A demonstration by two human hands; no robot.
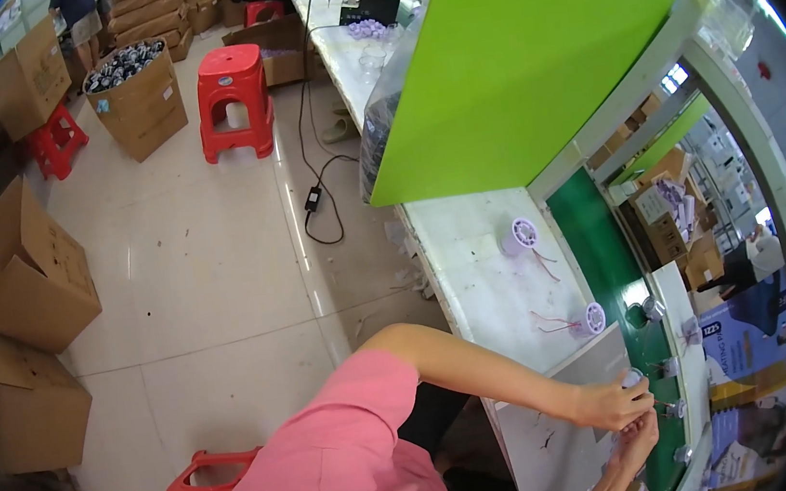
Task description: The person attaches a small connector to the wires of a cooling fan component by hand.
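My left hand (613,404) reaches across the white workbench, its fingers pinched together at the edge of a green strip. Just behind those fingers shows a pale round part (632,378), mostly covered by the hand. My right hand (637,443) is closed right below, its fingertips meeting the left ones. What the fingers grip between them is too small and hidden to make out. A lilac round plastic housing (595,318) with thin red wires lies a little farther up the bench. Another lilac housing (523,233), also trailing red wires, is beyond it.
Several small silvery parts (653,309) line the green strip (595,232). A tall bright green panel (528,65) rises at the bench's far end. Red stools (234,103) and cardboard boxes (33,272) stand on the floor to the left. A black cable (313,199) crosses the tiles.
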